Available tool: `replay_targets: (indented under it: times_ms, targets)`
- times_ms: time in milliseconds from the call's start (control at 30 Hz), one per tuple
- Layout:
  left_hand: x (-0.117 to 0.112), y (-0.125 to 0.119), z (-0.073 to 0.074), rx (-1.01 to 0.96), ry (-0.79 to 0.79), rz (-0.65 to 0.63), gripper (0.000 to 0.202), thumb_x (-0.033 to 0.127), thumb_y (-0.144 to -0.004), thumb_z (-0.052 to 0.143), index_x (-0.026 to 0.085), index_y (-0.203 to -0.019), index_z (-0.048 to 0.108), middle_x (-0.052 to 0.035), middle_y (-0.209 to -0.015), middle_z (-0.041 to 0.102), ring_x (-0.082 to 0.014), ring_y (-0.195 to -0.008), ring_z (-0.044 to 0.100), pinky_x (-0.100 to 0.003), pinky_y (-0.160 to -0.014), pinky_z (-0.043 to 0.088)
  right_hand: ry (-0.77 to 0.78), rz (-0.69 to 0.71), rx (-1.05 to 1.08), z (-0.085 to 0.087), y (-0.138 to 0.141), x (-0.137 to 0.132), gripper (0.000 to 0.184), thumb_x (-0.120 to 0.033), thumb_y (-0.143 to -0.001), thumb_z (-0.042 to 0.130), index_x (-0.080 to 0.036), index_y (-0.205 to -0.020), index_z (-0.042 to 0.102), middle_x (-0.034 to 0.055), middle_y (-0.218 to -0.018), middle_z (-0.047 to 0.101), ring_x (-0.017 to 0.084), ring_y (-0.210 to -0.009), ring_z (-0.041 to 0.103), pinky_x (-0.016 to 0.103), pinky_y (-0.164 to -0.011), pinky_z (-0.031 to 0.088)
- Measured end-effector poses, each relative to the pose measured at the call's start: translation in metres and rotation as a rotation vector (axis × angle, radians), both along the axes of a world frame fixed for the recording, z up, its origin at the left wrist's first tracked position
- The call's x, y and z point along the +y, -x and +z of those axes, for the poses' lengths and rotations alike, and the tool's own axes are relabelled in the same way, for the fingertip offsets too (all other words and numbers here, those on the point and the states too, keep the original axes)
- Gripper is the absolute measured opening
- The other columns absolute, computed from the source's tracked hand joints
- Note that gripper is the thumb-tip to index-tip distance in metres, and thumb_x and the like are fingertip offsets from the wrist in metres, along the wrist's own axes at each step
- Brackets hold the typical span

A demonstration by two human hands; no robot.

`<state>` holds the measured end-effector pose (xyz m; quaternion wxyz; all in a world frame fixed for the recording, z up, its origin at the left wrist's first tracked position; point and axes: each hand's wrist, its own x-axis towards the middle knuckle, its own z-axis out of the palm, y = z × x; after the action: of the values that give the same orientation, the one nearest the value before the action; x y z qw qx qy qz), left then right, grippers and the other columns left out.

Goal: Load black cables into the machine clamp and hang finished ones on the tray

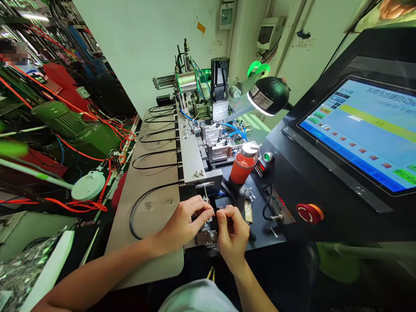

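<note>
The left hand (183, 221) and right hand (232, 232) meet over a small metal jig (204, 237) at the front of an assembly machine (208, 138). The right fingers (222, 213) are pinched together on a small part (221, 209), which is too small to make out. The left fingers (203, 207) curl together at the top of the jig, but I cannot tell whether they clamp anything.

Just right of the right fingers, a black tool (251, 233) lies on the dark surface (260, 242), and a red emergency stop (310, 213) sits further right. Beyond the fingers stands an orange bottle (242, 165). Left of the left fingers, black cables (152, 195) loop across a steel plate (152, 216). A touchscreen (354, 134) glows well to the right.
</note>
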<state>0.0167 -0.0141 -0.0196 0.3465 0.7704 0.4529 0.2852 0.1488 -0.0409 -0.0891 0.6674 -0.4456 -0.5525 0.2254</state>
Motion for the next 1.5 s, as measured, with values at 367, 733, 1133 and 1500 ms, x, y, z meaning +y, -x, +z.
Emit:
replay_targets:
  times_ms: [367, 733, 1133, 1500]
  targets:
    - [0.026, 0.011, -0.011, 0.361, 0.063, 0.099, 0.029, 0.022, -0.091, 0.045, 0.016, -0.071, 0.065, -0.0011, -0.072, 0.066, -0.0141, -0.068, 0.057, -0.024, -0.066, 0.037, 0.301, 0.031, -0.023, -0.015, -0.03, 0.005, 0.028, -0.035, -0.094, 0.051, -0.018, -0.072, 0.057, -0.0038, -0.061, 0.05, 0.011, -0.056, 0.048, 0.022, -0.054, 0.036]
    - [0.028, 0.008, -0.015, 0.46, 0.03, 0.13, 0.028, 0.023, -0.09, 0.045, 0.018, -0.075, 0.069, -0.0017, -0.073, 0.069, -0.0144, -0.067, 0.058, -0.025, -0.064, 0.037, 0.305, 0.144, -0.085, -0.016, -0.025, 0.016, 0.031, -0.033, -0.096, 0.046, -0.018, -0.069, 0.052, -0.0038, -0.06, 0.047, 0.011, -0.056, 0.045, 0.022, -0.054, 0.035]
    - [0.028, 0.004, -0.015, 0.56, -0.047, 0.106, 0.026, 0.021, -0.091, 0.048, 0.018, -0.076, 0.069, -0.0017, -0.072, 0.068, -0.0152, -0.068, 0.061, -0.024, -0.064, 0.041, 0.281, 0.389, -0.029, -0.024, -0.002, 0.05, 0.031, -0.033, -0.096, 0.041, -0.021, -0.067, 0.038, -0.0062, -0.06, 0.033, 0.01, -0.055, 0.032, 0.024, -0.051, 0.026]
    - [0.013, 0.016, -0.021, 0.811, -0.537, -0.106, 0.03, 0.01, -0.092, 0.045, 0.026, -0.108, 0.066, -0.0006, -0.093, 0.067, -0.0111, -0.073, 0.063, -0.019, -0.055, 0.039, 0.299, 0.347, 0.155, -0.036, 0.007, 0.048, 0.034, -0.039, -0.094, 0.044, -0.021, -0.067, 0.038, -0.0054, -0.063, 0.034, 0.011, -0.059, 0.032, 0.023, -0.054, 0.03]
